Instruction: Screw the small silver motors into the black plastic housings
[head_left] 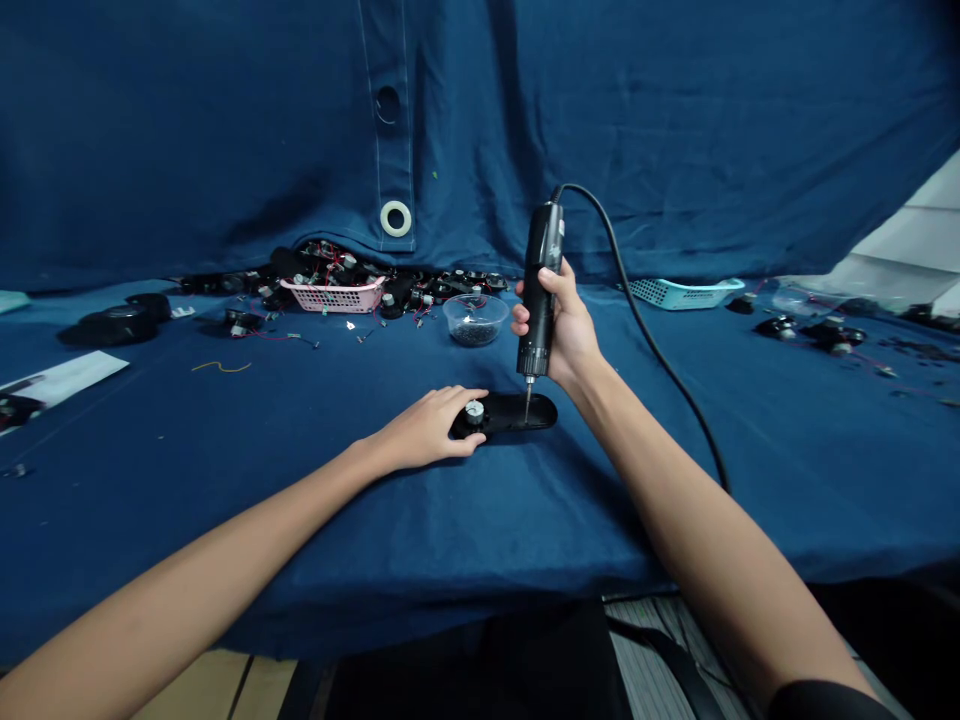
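Observation:
My right hand (566,320) is wrapped round a black corded electric screwdriver (535,300), held upright with its bit pointing down. The tip of the bit reaches into the right part of a long black plastic housing (514,412) lying flat on the blue cloth. Whether a screw sits under the tip is too small to tell. My left hand (435,428) grips the left end of this housing between thumb and fingers. Between them a round silvery motor-like part (474,409) shows in the housing.
Behind the housing stands a clear bowl (475,320) of small dark pieces. A pink basket (334,297) holds wired parts, with more strewn around it. A turquoise basket (686,294) is at back right. The screwdriver's cable (652,340) arcs down to the right. Dark shells (112,322) lie left.

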